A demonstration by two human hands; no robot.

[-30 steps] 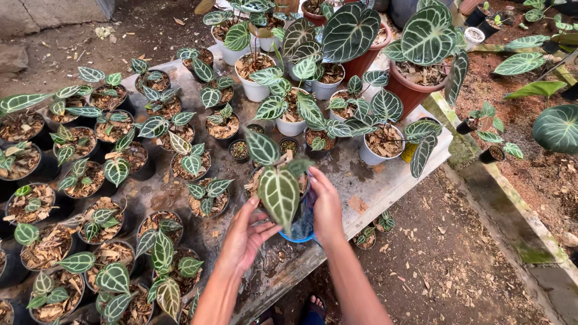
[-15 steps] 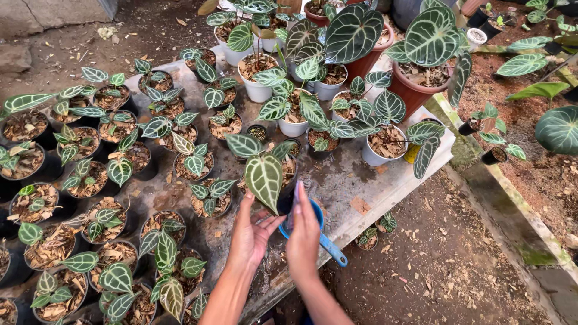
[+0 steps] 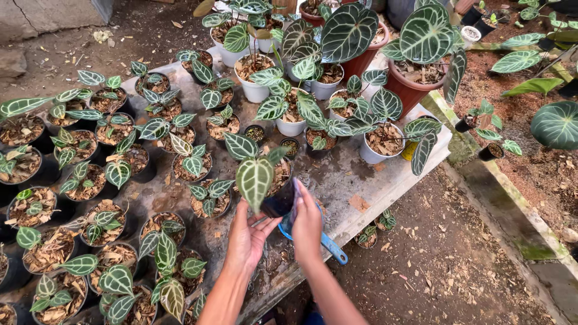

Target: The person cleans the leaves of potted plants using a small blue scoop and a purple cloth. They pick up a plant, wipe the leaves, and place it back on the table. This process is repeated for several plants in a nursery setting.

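Pot (image 3: 278, 201) with a veined plant, held tilted between both hands above the counter (image 3: 385, 180).
Head view: left hand (image 3: 248, 236) cups the black pot from below, its fingers (image 3: 265, 225) clamped on the wall; right hand (image 3: 307, 224) presses the other side, fingers together, over a blue scoop (image 3: 330, 245). It looks light, thin-walled and squashable, with loose bark mix that could spill. The leaf (image 3: 254, 179) is fragile: best gripped low on the pot wall, never by the stem.
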